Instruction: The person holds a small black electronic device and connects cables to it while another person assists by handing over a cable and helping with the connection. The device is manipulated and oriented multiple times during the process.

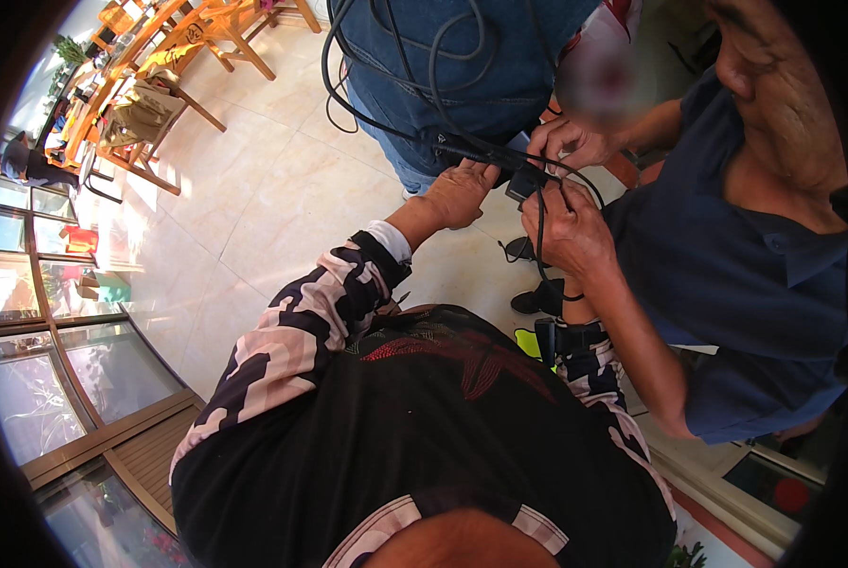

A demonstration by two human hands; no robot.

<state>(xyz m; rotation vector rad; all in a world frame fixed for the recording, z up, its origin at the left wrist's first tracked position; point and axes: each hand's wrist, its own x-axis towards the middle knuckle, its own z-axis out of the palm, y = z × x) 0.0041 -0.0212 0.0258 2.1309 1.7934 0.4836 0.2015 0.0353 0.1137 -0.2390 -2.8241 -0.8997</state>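
Black cable (464,149), a thick stretch of it, lies just above the left hand (457,194), and that hand meets it with fingers stretched close together, tips tucked near its underside! Support, I'd judge: a hand there could stop the line sagging. Are those fingers pinching anything? Can't tell, the tips are partly covered. Just right of the left hand sits a small dark box (521,185), and a co-worker has it: far hand (573,142) and near hand (571,230) close in around it, presumably one steadying while the other deals with the leads. Beyond the left hand, blue denim (443,80) on another person carries the cable's loose loops, perhaps draped there to keep the slack off the pale tiled floor (263,199). And the right hand? Lost behind the co-worker's forearm (637,336), well to the left hand's lower right, only its camouflage sleeve (602,374) clearly showing, so no telling its state!
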